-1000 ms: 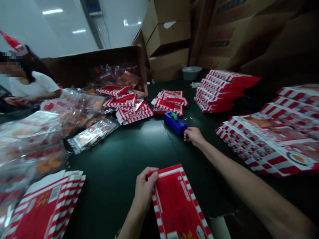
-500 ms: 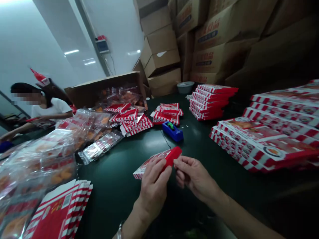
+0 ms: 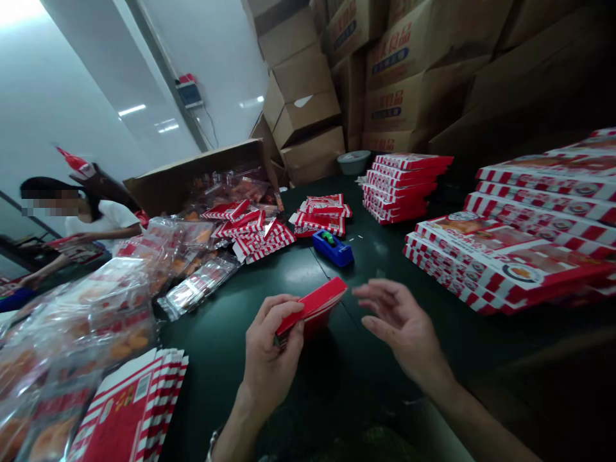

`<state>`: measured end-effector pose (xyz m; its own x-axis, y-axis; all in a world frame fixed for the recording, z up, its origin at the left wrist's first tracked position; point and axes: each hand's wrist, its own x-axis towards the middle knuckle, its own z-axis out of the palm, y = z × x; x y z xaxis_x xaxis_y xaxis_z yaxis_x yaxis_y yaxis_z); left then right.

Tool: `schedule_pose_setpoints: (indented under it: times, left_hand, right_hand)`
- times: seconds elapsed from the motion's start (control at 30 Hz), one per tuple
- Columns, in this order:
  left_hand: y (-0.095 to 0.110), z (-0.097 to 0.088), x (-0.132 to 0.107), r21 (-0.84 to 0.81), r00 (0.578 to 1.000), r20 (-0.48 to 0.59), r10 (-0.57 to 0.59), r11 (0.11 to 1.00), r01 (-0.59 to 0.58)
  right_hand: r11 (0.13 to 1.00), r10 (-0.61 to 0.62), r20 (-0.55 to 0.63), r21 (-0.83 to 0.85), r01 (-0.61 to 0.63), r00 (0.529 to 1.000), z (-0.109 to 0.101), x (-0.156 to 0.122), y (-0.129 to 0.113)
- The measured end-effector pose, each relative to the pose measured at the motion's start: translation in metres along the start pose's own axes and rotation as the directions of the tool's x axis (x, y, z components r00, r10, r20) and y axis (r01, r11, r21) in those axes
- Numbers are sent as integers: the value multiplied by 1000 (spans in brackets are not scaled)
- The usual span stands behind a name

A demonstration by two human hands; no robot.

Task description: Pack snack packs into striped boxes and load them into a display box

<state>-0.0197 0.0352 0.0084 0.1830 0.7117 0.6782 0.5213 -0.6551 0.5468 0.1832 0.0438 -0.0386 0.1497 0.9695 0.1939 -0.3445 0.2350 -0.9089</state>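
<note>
Where cartons (image 3: 436, 86) rise beyond our table (image 3: 212, 346), red characters seem to end in 食品; near the middle, a red box (image 3: 320, 304) is gripped by our left hand (image 3: 269, 346), while our right hand (image 3: 407, 324) hangs just right, fingers loosely spread; we judge this step as closing its end flap, the next move calling for firm pressing; farther off lies a blue tape dispenser (image 3: 334, 250); near left, a barcode (image 3: 143, 387) is too small to read

L hand (image 3: 266, 353) grips red box (image 3: 317, 300), R hand (image 3: 408, 328) nearby, fingers apart, tape disp (image 3: 337, 253) beyond.

One held box (image 3: 318, 300), one tape dispenser (image 3: 333, 249), one grey tub (image 3: 353, 165)
</note>
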Motion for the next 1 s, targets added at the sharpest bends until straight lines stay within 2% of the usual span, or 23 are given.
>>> schedule_pose_setpoints:
  times: [0.03, 0.1, 0.17, 0.23, 0.3, 0.37, 0.4, 0.43, 0.47, 0.5, 0.57, 0.6, 0.67, 0.8, 1.0]
  left_hand:
    - [1, -3, 0, -46, 1000, 24, -10, 999, 11]
    - [3, -6, 1, -100, 997, 66, -48, 994, 54]
    - [4, -6, 2, -53, 990, 90, -105, 993, 110]
    - [4, -4, 4, 61, 987, 81, -139, 989, 134]
    - [3, 0, 6, 152, 991, 41, -125, 981, 117]
    - [1, 6, 5, 206, 997, -25, -70, 976, 73]
    - [1, 10, 3, 227, 998, -54, -29, 973, 41]
    - [1, 13, 2, 248, 997, -74, 19, 969, 0]
    - [2, 17, -1, 267, 994, -83, 70, 963, -45]
    - [2, 21, -4, 285, 990, -83, 115, 955, -87]
    - [4, 28, -10, 311, 982, -69, 176, 939, -146]
    - [6, 31, -13, 319, 979, -66, 192, 934, -161]
    - [8, 37, -20, 315, 975, -67, 212, 932, -181]
    - [10, 48, -29, 289, 968, -87, 235, 936, -201]
    - [11, 62, -30, 280, 957, -105, 272, 931, -234]
  right_hand:
    - [996, -77, 18, -32, 78, 997, 4, 5, -4]
    - [992, -114, 96, -46, 119, 989, 16, 15, -8]
    - [993, -83, 137, -71, 93, 987, 28, 22, -7]
    - [991, -83, 142, -95, 97, 986, 35, 25, -6]
    - [974, -152, 121, -149, 169, 981, 34, 25, -10]
    - [933, -279, 31, -228, 278, 960, 28, 19, -19]
    - [926, -299, 2, -243, 290, 954, 24, 14, -25]
    - [945, -245, 14, -219, 243, 969, 21, 8, -31]
    - [981, -117, 74, -149, 127, 990, 19, 1, -35]
    - [997, 56, 175, -53, -47, 983, 18, -5, -38]
    - [916, 328, 372, 101, -389, 868, 19, -15, -38]
    - [863, 389, 407, 153, -481, 827, 19, -18, -35]
    - [824, 425, 375, 216, -524, 823, 19, -20, -26]
    - [839, 441, 281, 209, -503, 852, 11, -24, -14]
    - [851, 425, 183, 252, -461, 886, 6, -33, -10]
